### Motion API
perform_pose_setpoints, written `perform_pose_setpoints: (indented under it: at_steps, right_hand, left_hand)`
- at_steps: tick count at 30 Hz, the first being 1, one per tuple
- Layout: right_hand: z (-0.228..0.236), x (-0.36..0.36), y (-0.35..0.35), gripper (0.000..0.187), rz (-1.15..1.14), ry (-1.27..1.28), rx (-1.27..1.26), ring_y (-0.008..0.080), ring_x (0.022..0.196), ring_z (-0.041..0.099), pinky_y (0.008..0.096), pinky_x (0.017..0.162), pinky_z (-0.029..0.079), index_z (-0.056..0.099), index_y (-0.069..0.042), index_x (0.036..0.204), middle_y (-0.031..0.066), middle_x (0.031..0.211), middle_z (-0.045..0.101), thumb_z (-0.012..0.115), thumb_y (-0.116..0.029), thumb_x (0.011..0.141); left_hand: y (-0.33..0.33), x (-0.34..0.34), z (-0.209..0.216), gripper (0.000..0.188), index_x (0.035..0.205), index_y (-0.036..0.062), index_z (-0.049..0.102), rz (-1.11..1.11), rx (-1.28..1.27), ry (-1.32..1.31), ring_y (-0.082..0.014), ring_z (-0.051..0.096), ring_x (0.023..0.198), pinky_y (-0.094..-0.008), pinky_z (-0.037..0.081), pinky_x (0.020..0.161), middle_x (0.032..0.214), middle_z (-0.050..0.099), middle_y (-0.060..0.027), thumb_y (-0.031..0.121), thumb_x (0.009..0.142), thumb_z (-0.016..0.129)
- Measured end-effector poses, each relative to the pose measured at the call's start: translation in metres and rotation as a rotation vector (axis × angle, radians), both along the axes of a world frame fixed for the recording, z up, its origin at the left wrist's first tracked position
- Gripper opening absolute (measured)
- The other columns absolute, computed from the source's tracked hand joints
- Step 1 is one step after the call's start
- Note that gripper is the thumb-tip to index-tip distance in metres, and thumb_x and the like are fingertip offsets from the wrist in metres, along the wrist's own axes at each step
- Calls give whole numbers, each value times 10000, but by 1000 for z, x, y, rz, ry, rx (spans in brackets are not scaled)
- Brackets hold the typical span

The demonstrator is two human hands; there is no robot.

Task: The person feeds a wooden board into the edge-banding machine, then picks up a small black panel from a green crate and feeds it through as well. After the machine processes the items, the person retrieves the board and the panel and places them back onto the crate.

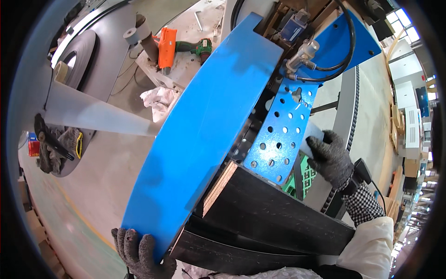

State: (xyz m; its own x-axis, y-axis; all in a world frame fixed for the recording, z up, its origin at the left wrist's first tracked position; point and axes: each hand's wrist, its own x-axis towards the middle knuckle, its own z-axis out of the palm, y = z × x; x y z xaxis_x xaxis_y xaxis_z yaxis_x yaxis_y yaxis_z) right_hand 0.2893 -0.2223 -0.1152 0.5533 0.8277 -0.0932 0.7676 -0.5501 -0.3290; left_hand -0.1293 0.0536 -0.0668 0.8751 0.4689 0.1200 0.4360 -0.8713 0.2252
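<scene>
Touching nearer end of long blue panel point(200, 125) with left grip point(143, 253), cannot tell if clasped; holding pale piece point(314, 132) in right grip point(331, 156), just beside perforated blue plate point(278, 155).

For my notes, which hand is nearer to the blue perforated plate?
Right hand: it is just right of the perforated plate; the left hand is farther, to its lower left.
</scene>
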Motion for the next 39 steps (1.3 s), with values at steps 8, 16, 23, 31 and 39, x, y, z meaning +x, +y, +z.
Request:
perform_pose_setpoints:
  at_steps: [8,16,23,31,39]
  right_hand:
    - [-12,89,-14,651,-40,-142,43,364,1084,659,434,933,580,636,-136,1416,232,1249,609,840,-73,801]
    - [130,-44,-2,769,157,216,-181,412,1308,592,466,1083,526,455,-111,1557,257,1454,537,781,-377,914]
    - [157,-104,-39,846,157,377,-170,392,1015,709,452,840,629,435,-133,1559,277,1270,612,826,-313,831]
    - [119,-18,-126,751,-59,-132,-192,402,1136,662,457,968,589,605,-199,1443,221,1336,594,848,-161,733]
    - [43,-29,-24,758,21,45,-277,427,1152,666,463,970,586,642,-229,1403,247,1380,569,878,-202,683]
  left_hand:
    - [-6,-14,-2,499,1410,57,526,38,62,48,-547,440,1397,-693,314,1183,1487,489,-250,349,1014,607]
    - [-9,-30,-11,534,1390,44,544,93,128,68,-533,417,1422,-655,340,1176,1493,491,-247,424,1023,621]
    - [-4,2,-9,586,1273,22,676,13,135,-79,-523,567,1233,-642,453,1074,1307,617,-276,475,915,780]
    - [-3,6,-3,558,1264,35,669,0,95,-118,-540,566,1203,-665,473,1012,1291,614,-262,489,945,736]
    - [-3,-24,-16,525,1407,37,538,68,67,61,-527,405,1433,-677,315,1182,1502,485,-239,352,1003,655]
